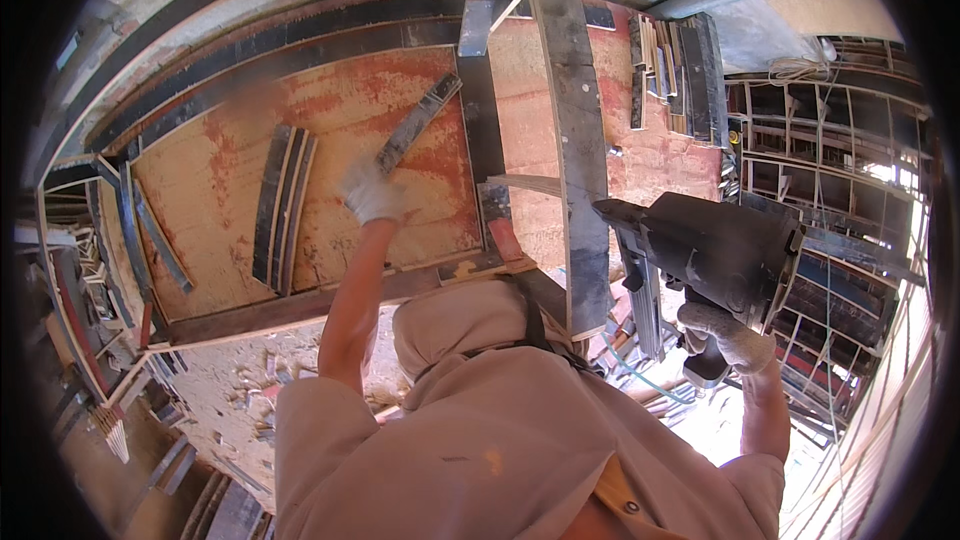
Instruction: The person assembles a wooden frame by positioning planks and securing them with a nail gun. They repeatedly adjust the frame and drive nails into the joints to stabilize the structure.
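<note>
Beige shirt (pixel 500 440): nearest the lens, filling the lower middle; both forearms rise from it.

Nail gun (pixel 715 255): dark, blocky power tool, right of the long steel bar (pixel 580 140). It is held by its handle in the gloved right hand (pixel 725 335), the grip closed fully around the handle, the nose pointed toward the bar, presumably so it can be brought to the work one-handed. A thin hose is seen trailing below it.

Left hand (pixel 372 192): in a white glove, left of the steel bar, pressed flat onto the plywood panel (pixel 330 130). The fingers appear spread rather than closed on anything; the short dark strip (pixel 418 122) lies just beyond the fingertips, touching or not cannot be told. The panel seems steadied by this hand.

Curved dark strips (pixel 280 205): a bundle laid further left of the bar on the red-stained panel.

Stacked offcuts (pixel 672 65): right of the bar's upper end.

Packages, labels, signs: none discernible.
</note>
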Demonstrator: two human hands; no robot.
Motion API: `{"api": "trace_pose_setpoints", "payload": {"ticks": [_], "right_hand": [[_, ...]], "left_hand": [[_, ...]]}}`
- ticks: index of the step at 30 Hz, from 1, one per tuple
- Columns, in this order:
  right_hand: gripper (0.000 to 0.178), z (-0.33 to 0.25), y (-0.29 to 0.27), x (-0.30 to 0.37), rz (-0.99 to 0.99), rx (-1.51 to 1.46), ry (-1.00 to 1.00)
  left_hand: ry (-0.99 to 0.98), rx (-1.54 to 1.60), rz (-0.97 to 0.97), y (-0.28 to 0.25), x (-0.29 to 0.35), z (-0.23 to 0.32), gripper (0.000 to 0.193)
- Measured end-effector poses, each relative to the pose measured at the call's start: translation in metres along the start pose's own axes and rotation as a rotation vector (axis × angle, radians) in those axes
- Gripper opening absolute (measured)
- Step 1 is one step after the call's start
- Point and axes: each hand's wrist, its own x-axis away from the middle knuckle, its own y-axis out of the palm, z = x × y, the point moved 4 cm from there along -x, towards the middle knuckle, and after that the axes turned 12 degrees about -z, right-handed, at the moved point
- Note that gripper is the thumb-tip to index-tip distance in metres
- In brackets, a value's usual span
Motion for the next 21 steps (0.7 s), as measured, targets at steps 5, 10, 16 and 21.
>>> {"api": "trace_pose_setpoints", "payload": {"ticks": [5, 10, 16, 21], "right_hand": [[0.019, -0.005, 0.003, -0.001, -0.071, 0.034, -0.02], [0.02, -0.001, 0.009, 0.003, -0.021, -0.016, -0.045], [0.021, 0.0, 0.005, -0.002, -0.03, -0.004, -0.08], [0.03, 0.024, -0.007, 0.0, -0.081, 0.104, -0.098]], "left_hand": [[-0.104, 0.001, 0.05, 0.033, 0.016, -0.087, 0.045], [0.081, 0.488, 0.264, -0.041, 0.012, -0.074, 0.026], [0.582, 1.159, 0.466, -0.205, -0.009, 0.055, 0.024], [0.751, 0.913, 0.476, -0.224, -0.032, 0.141, 0.021]]}}
